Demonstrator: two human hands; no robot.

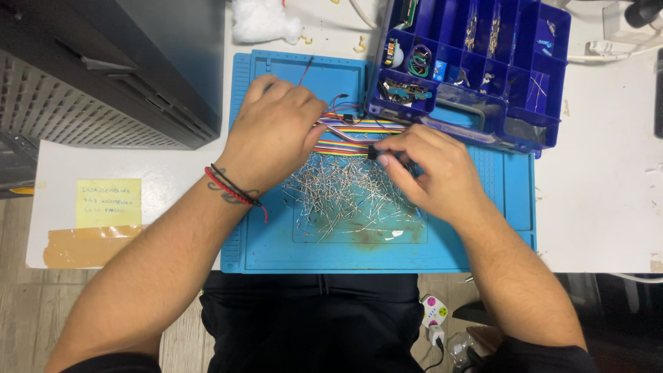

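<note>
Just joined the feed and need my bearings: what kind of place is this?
Most likely an electronics hobby or repair bench. A blue work mat covers the white table, a blue compartment box holds small components, and both hands work a rainbow ribbon cable over loose metal pins.

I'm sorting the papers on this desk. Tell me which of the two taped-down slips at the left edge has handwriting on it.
The yellow sticky note has handwriting. The brown tape strip just below it is blank, and lies nearer the table's front edge.

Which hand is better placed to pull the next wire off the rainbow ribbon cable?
Probably the right hand: its fingertips already pinch a black connector end of the ribbon cable, while the left hand lies over the cable, pinning it.
</note>
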